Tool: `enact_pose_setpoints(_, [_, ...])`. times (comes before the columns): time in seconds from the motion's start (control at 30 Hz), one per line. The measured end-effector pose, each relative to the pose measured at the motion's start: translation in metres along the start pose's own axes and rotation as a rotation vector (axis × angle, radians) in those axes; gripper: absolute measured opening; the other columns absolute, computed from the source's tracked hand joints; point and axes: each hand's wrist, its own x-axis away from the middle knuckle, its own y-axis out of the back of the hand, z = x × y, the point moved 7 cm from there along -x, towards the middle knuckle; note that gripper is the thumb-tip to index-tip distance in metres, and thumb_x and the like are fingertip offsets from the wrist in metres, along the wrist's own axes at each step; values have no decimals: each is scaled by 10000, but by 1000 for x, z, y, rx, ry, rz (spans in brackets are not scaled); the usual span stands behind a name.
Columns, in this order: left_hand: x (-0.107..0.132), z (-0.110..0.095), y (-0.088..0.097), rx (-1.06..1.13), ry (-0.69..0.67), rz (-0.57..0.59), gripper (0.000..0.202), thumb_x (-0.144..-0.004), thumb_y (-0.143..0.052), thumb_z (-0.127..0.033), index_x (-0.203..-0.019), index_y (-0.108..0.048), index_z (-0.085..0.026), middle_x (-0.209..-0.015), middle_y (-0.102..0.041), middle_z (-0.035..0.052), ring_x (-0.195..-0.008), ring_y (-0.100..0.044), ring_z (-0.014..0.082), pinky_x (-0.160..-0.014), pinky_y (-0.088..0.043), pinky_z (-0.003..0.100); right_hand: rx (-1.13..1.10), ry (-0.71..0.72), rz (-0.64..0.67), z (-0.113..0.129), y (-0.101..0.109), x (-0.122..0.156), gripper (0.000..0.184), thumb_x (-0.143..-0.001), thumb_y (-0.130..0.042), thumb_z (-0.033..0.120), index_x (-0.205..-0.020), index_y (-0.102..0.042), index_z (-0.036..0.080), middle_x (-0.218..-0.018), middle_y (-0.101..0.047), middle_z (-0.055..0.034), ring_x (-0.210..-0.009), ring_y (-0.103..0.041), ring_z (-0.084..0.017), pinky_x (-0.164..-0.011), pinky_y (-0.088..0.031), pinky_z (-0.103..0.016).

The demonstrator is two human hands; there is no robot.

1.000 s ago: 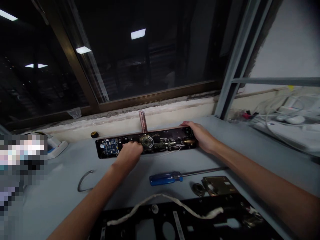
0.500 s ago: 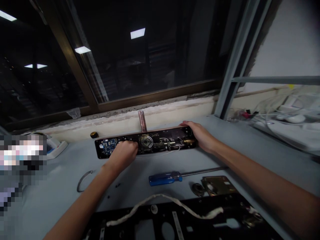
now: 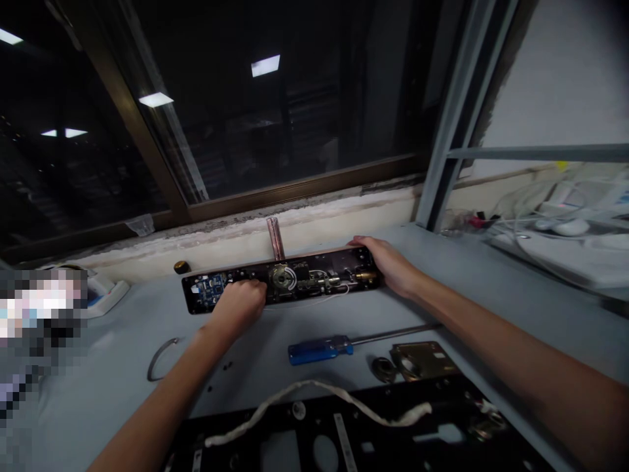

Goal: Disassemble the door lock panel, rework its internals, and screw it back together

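A long black door-lock panel (image 3: 337, 265) stands on its edge on the bench, its inside facing me. It carries a blue circuit board (image 3: 209, 290), a round metal disc (image 3: 284, 277), a brass-coloured part and thin wires. My right hand (image 3: 386, 259) is wrapped around the panel's right end. With curled fingers, my left hand (image 3: 242, 303) is closed against the panel between circuit board and disc; whatever is in those fingers is hidden. Closer to me lies a screwdriver (image 3: 319, 349) with a blue handle. A handle-like copper-coloured bar (image 3: 275, 238) rises behind the panel.
A larger black plate (image 3: 255, 432) with cutouts and a white-wrapped cable (image 3: 314, 385) fills the near edge. Beside the screwdriver lie a brass-coloured plate (image 3: 432, 359) and a ring part (image 3: 383, 370). Small screws (image 3: 227, 366) and a curved metal piece (image 3: 160, 360) are at left.
The whole view has shifted slightly, so everything appears a little further left. Both hands keep their places on the panel.
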Motion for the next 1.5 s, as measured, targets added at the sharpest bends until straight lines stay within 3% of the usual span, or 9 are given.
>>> enact_pose_setpoints(0.83, [-7, -24, 5, -74, -130, 93, 296, -744, -373, 47, -850, -619, -79, -849, -644, 140, -830, -619, 243, -694, -513, 352, 14, 5, -18, 1, 1, 0, 259, -665, -511, 432, -656, -594, 188, -666, -589, 15, -668, -517, -153, -600, -356, -245])
enact_pose_setpoints(1.17, [-6, -20, 4, -108, -276, 87, 276, -727, -398, 40, -842, -619, -78, -837, -644, 127, -835, -610, 224, -743, -497, 343, 20, 10, -5, 0, 1, 0, 252, -684, -501, 422, -660, -600, 191, -661, -603, 17, -671, -523, -157, -608, -358, -241])
enact_pose_setpoints(1.5, [-4, -15, 6, -80, -232, 65, 277, -735, -385, 28, -838, -616, -84, -830, -635, 136, -839, -605, 231, -745, -479, 335, 19, 12, -13, 2, 0, 0, 242, -678, -506, 417, -641, -583, 191, -647, -592, 18, -671, -521, -159, -610, -359, -247])
